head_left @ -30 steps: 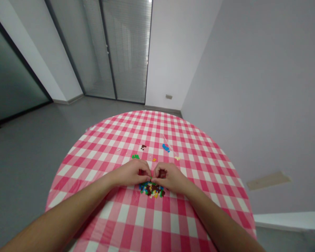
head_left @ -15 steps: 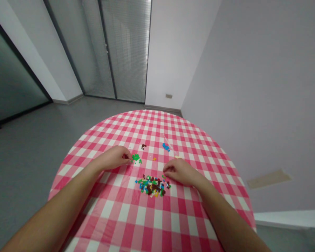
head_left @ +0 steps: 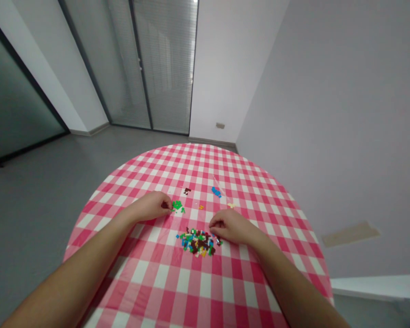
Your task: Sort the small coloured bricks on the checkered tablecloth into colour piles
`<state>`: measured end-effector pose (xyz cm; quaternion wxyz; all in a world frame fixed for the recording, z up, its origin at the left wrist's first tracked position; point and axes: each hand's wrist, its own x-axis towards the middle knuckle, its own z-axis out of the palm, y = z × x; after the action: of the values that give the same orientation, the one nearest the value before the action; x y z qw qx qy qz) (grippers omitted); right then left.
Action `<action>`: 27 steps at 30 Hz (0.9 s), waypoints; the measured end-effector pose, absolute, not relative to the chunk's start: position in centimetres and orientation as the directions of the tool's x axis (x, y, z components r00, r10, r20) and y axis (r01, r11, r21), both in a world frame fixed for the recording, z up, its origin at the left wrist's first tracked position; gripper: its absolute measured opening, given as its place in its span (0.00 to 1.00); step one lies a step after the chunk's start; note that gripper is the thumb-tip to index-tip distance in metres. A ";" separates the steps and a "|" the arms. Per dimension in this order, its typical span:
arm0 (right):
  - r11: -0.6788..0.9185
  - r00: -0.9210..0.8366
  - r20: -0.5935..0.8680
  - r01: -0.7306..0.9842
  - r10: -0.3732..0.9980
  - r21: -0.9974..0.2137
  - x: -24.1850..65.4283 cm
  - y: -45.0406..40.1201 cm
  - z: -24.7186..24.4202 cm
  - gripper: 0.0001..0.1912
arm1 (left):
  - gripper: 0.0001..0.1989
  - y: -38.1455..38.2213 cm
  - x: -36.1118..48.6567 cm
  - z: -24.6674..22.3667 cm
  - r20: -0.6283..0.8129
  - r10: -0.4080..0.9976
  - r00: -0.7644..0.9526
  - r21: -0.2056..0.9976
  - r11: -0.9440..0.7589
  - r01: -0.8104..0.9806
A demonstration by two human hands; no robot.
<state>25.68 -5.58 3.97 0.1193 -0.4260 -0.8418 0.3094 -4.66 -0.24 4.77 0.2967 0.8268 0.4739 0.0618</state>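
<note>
On the round table seen from the head camera, we identify two bare hands reaching in from the near edge. The table is covered by a pink-and-white checked tablecloth (head_left: 205, 157).

Left hand (head_left: 149, 206): we note that the fingers (head_left: 167, 206) are curled and point down at the green bricks (head_left: 177, 206), with the fingertips touching or just beside that small cluster. We cannot tell whether they are gripping a brick, because the hand hides the contact point.

Right hand (head_left: 232, 227): we note that the fingers (head_left: 215, 223) are curled over the upper right edge of the main pile of small plastic bricks (head_left: 198, 242). The pile is mixed in colour, with green, blue, brown, yellow and red pieces. We cannot tell whether this hand is closed on a brick.

Further along the cloth, we find separate small groups: brown bricks (head_left: 187, 191), blue bricks (head_left: 216, 192), orange bricks (head_left: 200, 207) and pale yellow bricks (head_left: 231, 205). These lie well apart from one another, above the main pile in the view.

Beyond the table, we observe a grey floor (head_left: 37, 218), a glass door with blinds (head_left: 167, 64) and a pale wall (head_left: 328, 114) carrying a small wall plate (head_left: 220, 125).
</note>
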 end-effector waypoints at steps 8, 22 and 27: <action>0.443 -0.583 -0.074 0.688 0.809 -0.574 25.1 -5.9 4.3 0.08 | 0.08 0.0 -4.8 4.4 -0.148 0.854 0.499 0.534 -0.356 0.767; 0.174 -0.352 0.038 0.362 0.935 -0.916 22.9 -6.5 3.0 0.06 | 0.06 -3.8 0.9 3.4 0.207 0.671 0.712 0.697 -0.612 0.374; 0.109 -0.314 0.006 0.311 0.949 -0.944 22.6 -6.4 2.7 0.12 | 0.07 -4.3 1.7 3.1 0.241 0.657 0.715 0.674 -0.643 0.363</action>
<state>22.63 -6.41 2.67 0.3409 -0.4762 -0.6618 0.4680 1.73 -4.34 3.13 0.3058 0.8740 0.2916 0.2400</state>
